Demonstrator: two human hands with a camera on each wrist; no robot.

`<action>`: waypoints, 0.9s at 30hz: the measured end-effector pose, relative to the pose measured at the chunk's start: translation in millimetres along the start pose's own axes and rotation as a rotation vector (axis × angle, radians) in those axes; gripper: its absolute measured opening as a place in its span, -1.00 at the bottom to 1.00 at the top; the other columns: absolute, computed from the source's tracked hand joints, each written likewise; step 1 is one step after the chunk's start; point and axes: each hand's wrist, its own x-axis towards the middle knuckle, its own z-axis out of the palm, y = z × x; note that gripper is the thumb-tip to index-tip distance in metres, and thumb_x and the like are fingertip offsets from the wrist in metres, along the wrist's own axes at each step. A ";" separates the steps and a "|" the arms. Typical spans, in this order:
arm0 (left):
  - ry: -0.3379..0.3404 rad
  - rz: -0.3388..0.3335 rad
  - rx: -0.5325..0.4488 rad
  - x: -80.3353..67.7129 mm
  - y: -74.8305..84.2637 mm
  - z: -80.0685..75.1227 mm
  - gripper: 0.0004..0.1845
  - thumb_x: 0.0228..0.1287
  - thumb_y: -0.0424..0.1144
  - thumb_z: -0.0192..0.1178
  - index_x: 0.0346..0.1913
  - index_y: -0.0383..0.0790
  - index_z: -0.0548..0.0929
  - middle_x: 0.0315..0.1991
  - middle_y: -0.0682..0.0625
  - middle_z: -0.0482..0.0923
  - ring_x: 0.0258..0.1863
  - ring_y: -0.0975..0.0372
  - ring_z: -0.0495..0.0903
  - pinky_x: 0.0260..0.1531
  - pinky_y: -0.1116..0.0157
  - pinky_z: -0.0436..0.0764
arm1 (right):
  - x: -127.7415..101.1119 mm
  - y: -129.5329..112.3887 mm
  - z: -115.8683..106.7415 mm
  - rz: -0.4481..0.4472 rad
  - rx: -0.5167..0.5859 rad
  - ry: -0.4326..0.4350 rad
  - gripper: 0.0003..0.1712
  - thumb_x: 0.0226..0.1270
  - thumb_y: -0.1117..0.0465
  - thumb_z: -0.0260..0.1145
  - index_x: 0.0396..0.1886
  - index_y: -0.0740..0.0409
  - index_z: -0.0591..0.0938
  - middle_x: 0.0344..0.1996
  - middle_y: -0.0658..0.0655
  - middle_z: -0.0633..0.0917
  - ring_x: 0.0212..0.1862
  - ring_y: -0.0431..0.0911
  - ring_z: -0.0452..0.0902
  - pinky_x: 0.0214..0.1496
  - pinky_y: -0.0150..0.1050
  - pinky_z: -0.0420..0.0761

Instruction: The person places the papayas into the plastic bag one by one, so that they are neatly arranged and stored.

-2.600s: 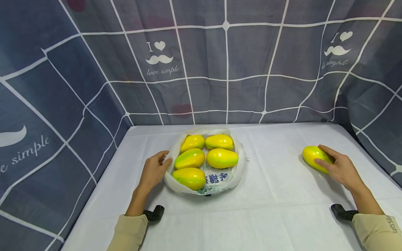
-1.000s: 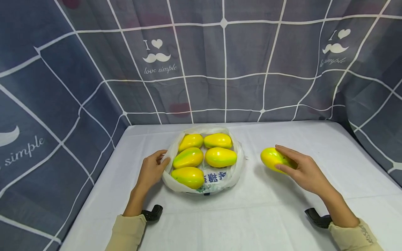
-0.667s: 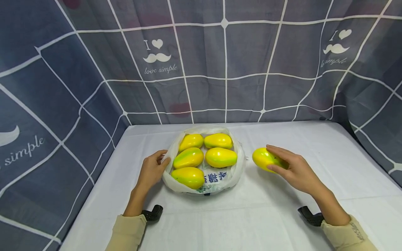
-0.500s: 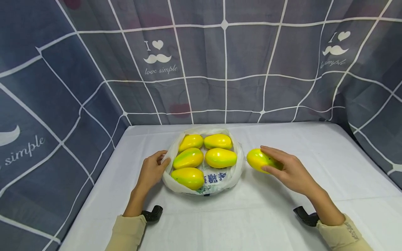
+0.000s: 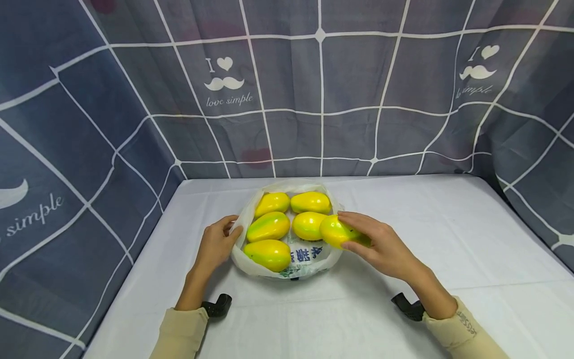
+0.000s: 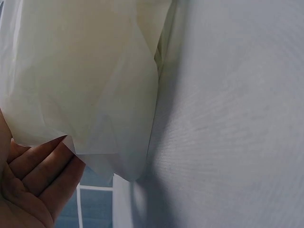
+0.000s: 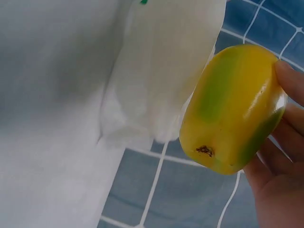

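Note:
A white plastic bag [image 5: 334,257] stands with its mouth rolled wide, several glossy yellow-green papayas [image 5: 269,227] lying inside it. At its left side my left hand [image 5: 217,244] pinches the rim between thumb and fingers; the left wrist view shows those fingers [image 6: 47,175] partly behind the plastic. My right hand [image 5: 381,247] grips another papaya [image 5: 338,232] from its right side, thumb in front and fingers behind. This papaya is over the bag's right rim and partly covers one lying inside. In the right wrist view the held papaya [image 7: 232,109] shows a brown stem mark, beside the bag's outer wall.
A white cloth covers the table [image 5: 278,319]. Dark grey checked curtain [image 5: 291,134] hangs behind the table and along both sides. Each wrist bears a black camera mount, one at the left [image 5: 218,305] and one at the right [image 5: 408,306].
My right hand has carried the papaya leftward from the table's right side to the bag's right rim. My left hand has kept its hold on the bag.

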 end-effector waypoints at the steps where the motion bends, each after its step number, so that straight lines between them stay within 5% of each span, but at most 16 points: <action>1: 0.000 0.000 0.001 0.1 0.1 -0.2 -0.60 0.42 -0.20 0.19 0.22 -0.32 0.59 -0.02 -0.27 0.65 -0.09 -0.03 0.65 -0.04 0.00 0.59 | 2.4 -1.9 2.2 -0.008 0.009 0.001 -0.35 0.16 0.34 0.49 0.29 0.23 0.54 0.24 0.12 0.57 0.25 0.06 0.47 0.30 -0.41 0.34; 12: 0.002 -0.003 0.007 0.8 0.2 0.6 -0.61 0.41 -0.20 0.20 0.21 -0.31 0.60 -0.01 -0.27 0.64 -0.09 -0.02 0.63 -0.04 0.00 0.58 | 21.3 -18.2 25.9 -0.034 0.104 -0.062 -0.33 0.17 0.32 0.49 0.30 0.23 0.52 0.27 0.09 0.54 0.33 0.06 0.40 0.35 -0.15 0.35; 21: -0.002 -0.002 0.003 0.9 -0.5 1.4 -0.60 0.42 -0.20 0.20 0.21 -0.32 0.59 -0.03 -0.27 0.65 -0.09 -0.02 0.64 -0.03 0.01 0.59 | 30.0 -24.6 45.5 -0.039 0.218 -0.068 -0.35 0.20 0.27 0.47 0.31 0.21 0.52 0.28 0.08 0.53 0.34 0.01 0.38 0.37 -0.18 0.33; 27: -0.007 -0.006 0.003 1.2 -1.2 1.5 -0.60 0.42 -0.20 0.20 0.22 -0.32 0.58 -0.01 -0.28 0.64 -0.07 -0.04 0.64 -0.02 -0.01 0.58 | 35.8 -26.1 56.2 -0.053 0.202 -0.091 -0.36 0.21 0.25 0.47 0.29 0.23 0.53 0.28 0.12 0.53 0.32 0.00 0.40 0.36 -0.16 0.34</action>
